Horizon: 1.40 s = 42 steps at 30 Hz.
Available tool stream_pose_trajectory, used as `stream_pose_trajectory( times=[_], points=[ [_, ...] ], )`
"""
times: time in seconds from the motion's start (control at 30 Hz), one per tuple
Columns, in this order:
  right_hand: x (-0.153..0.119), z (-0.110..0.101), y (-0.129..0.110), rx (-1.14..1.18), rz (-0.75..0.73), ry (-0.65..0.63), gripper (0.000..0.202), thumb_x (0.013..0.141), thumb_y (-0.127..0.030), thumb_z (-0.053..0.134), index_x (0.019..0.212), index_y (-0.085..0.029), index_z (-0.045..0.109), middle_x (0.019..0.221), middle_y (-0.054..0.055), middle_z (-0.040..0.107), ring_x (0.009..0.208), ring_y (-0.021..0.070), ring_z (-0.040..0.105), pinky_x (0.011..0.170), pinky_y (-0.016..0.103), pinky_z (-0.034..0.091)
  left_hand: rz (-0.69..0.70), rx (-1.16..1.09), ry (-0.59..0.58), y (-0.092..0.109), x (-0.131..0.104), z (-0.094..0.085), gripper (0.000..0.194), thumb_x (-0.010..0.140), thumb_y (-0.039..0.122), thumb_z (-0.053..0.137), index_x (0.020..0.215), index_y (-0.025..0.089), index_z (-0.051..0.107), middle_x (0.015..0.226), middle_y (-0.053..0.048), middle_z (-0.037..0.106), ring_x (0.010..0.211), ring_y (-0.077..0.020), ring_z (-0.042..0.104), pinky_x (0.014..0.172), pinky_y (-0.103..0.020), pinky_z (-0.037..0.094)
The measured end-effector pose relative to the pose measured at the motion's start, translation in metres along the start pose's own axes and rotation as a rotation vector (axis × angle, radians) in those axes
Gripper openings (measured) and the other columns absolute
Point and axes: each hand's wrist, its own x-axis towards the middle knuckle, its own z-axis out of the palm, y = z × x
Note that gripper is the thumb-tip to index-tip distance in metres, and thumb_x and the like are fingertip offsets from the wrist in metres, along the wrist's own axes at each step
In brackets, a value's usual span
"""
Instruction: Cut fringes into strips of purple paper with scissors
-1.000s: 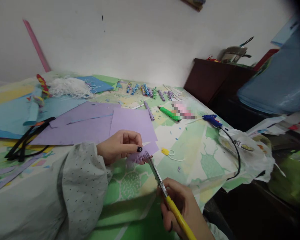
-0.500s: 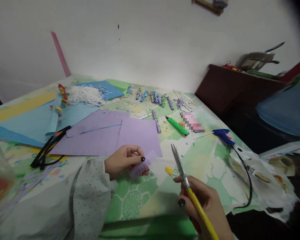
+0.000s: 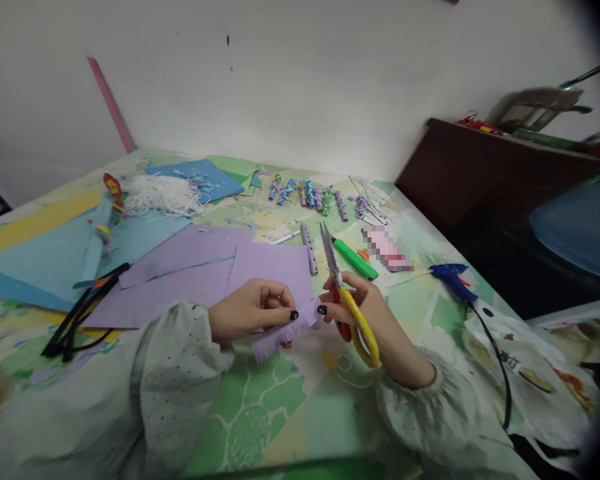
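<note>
fringed purple strip (image 3: 301, 323) is extending above the table (image 3: 250, 437), toward the near edge. left hand (image 3: 255, 310) is pinching its middle; right hand (image 3: 373, 313) is seemingly pinching its end while holding scissors (image 3: 350, 302) points-away, presumably freeing the fingertips.

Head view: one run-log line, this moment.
left hand: holds fringed purple paper strip | right hand: holds yellow-and-red scissors, thumb at strip end | blue glue gun: on tablecloth
</note>
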Motion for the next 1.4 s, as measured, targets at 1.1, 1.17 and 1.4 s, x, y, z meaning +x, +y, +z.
stream_pose_trajectory(
  times=[1.1,1.17,1.4],
  points=[
    [-0.001,-0.001,0.024,0.172,-0.203,0.047,0.027,0.063,-0.016,0.069,0.087,-0.021,0.057,0.071,-0.005,0.054,0.043,0.0064,0.043,0.034,0.018,0.033,0.014,-0.076,0.200,-0.018,0.000,0.030,0.019,0.067,0.029,0.082,0.071,0.014,0.071,0.062,-0.003,0.074,0.061,-0.0132,0.069,0.063,-0.023,0.054],
    [-0.001,-0.001,0.025,0.181,-0.205,0.047,0.026,0.063,-0.016,0.068,0.087,-0.021,0.058,0.071,-0.005,0.053,0.042,0.0061,0.043,0.033,0.018,0.033,0.004,-0.076,0.205,-0.019,-0.003,0.030,0.020,0.066,0.029,0.082,0.071,0.013,0.071,0.064,-0.004,0.074,0.062,-0.0141,0.069,0.063,-0.023,0.055],
    [0.004,-0.003,0.027,0.208,-0.237,0.084,0.028,0.062,-0.015,0.070,0.087,-0.021,0.059,0.070,-0.007,0.051,0.044,0.0053,0.044,0.038,0.017,0.035,-0.022,-0.103,0.241,-0.023,-0.009,0.029,0.024,0.064,0.032,0.084,0.075,0.014,0.073,0.070,-0.005,0.077,0.066,-0.0164,0.072,0.065,-0.025,0.056]
  ],
)
